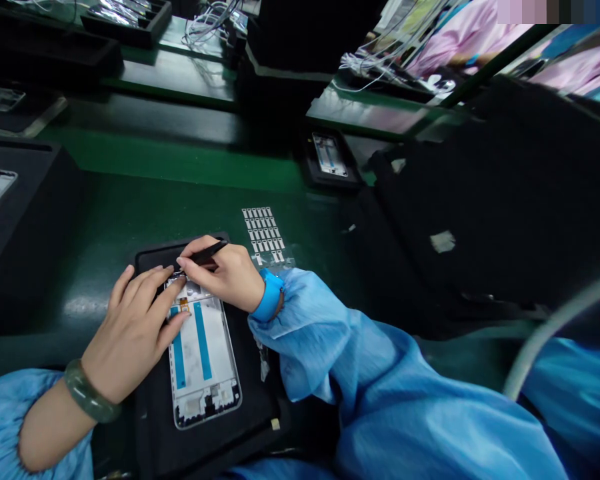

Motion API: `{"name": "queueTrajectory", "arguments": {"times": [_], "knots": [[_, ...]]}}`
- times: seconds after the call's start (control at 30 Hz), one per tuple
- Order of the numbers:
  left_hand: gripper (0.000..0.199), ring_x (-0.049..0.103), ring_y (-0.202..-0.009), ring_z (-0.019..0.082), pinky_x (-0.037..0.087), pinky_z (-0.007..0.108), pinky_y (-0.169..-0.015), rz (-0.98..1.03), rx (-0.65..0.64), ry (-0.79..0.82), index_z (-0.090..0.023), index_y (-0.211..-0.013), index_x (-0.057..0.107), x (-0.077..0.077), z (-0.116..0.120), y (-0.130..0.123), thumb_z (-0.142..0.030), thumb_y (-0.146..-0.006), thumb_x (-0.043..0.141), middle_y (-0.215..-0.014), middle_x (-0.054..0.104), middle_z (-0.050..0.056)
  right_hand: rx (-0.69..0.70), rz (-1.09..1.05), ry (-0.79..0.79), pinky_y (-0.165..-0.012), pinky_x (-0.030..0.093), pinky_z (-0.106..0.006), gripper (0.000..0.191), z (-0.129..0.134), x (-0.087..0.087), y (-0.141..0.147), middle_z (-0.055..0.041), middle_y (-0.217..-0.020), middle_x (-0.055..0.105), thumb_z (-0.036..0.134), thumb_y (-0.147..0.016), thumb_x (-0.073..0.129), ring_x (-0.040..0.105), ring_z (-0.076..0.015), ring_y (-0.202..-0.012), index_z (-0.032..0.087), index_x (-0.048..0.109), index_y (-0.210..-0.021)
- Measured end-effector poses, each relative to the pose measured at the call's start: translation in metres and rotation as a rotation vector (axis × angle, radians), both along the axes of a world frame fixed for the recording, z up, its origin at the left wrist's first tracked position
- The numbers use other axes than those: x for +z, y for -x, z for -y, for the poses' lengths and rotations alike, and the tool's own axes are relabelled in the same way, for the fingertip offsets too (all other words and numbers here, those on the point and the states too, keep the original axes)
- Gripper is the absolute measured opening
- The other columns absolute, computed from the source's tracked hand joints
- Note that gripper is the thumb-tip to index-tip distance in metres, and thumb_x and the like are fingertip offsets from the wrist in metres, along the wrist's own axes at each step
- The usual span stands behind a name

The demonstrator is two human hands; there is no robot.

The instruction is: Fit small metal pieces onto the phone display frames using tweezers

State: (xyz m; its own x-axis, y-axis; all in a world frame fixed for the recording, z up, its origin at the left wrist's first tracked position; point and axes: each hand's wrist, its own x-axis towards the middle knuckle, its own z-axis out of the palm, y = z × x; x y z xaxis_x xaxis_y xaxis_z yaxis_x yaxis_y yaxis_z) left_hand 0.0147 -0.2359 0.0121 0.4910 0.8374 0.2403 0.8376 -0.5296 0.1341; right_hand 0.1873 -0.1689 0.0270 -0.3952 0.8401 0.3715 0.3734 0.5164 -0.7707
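A silver phone frame (213, 347) with two blue strips lies on a black foam tray (260, 400) in front of me. My left hand (135, 320) rests with outstretched fingers over the frame's upper left edge, fingertips touching it. In my right hand (225, 273) are black tweezers (207, 252), gripped like a pen at the frame's top end. Their tips are hidden by my fingers. Just beyond my right wrist, a sheet of small white stickers (264, 230) lies on the green table (125, 207).
Another phone frame (330, 155) sits in a black tray farther back. Black foam trays (480, 200) are stacked at the right, and a black block (25, 220) stands at the left with a frame on it. White cables (213, 27) and people in pink sleeves (455, 40) appear behind.
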Motion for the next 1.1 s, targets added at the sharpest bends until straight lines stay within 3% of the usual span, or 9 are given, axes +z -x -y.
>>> {"name": "queueTrajectory", "arguments": {"times": [0.4, 0.67, 0.97, 1.1], "knots": [[0.041, 0.045, -0.115, 0.027, 0.025, 0.053, -0.105, 0.011, -0.002, -0.023, -0.015, -0.121, 0.05, -0.001, 0.0, 0.001, -0.035, -0.086, 0.046, -0.12, 0.052, 0.014, 0.024, 0.115, -0.106, -0.064, 0.046, -0.017, 0.015, -0.002, 0.001, 0.005, -0.0011, -0.076, 0.064, 0.026, -0.084, 0.052, 0.061, -0.0081, -0.068, 0.013, 0.059, -0.086], [0.041, 0.047, -0.114, 0.028, 0.028, 0.053, -0.102, -0.016, -0.016, -0.027, -0.015, -0.12, 0.05, 0.001, -0.002, 0.002, -0.037, -0.085, 0.046, -0.12, 0.053, 0.014, -0.039, 0.105, -0.005, -0.063, 0.047, -0.018, 0.015, -0.004, 0.002, 0.01, 0.0002, -0.076, 0.063, 0.028, -0.083, 0.052, 0.06, -0.0077, -0.066, 0.015, 0.057, -0.086], [0.044, 0.047, -0.113, 0.028, 0.028, 0.051, -0.103, -0.056, 0.001, -0.024, -0.014, -0.121, 0.049, 0.004, -0.001, 0.001, -0.039, -0.086, 0.044, -0.12, 0.054, 0.014, -0.084, 0.077, -0.046, -0.067, 0.046, -0.019, 0.012, -0.002, 0.001, 0.009, -0.0007, -0.078, 0.063, 0.025, -0.083, 0.052, 0.059, -0.0083, -0.068, 0.015, 0.056, -0.084], [0.044, 0.047, -0.113, 0.027, 0.027, 0.051, -0.104, -0.065, 0.004, -0.02, -0.013, -0.121, 0.049, 0.003, -0.001, 0.001, -0.039, -0.085, 0.045, -0.12, 0.054, 0.013, -0.04, 0.091, -0.072, -0.065, 0.046, -0.018, 0.013, -0.002, 0.001, 0.009, -0.0012, -0.078, 0.063, 0.025, -0.084, 0.05, 0.059, -0.0082, -0.068, 0.015, 0.057, -0.085]]}}
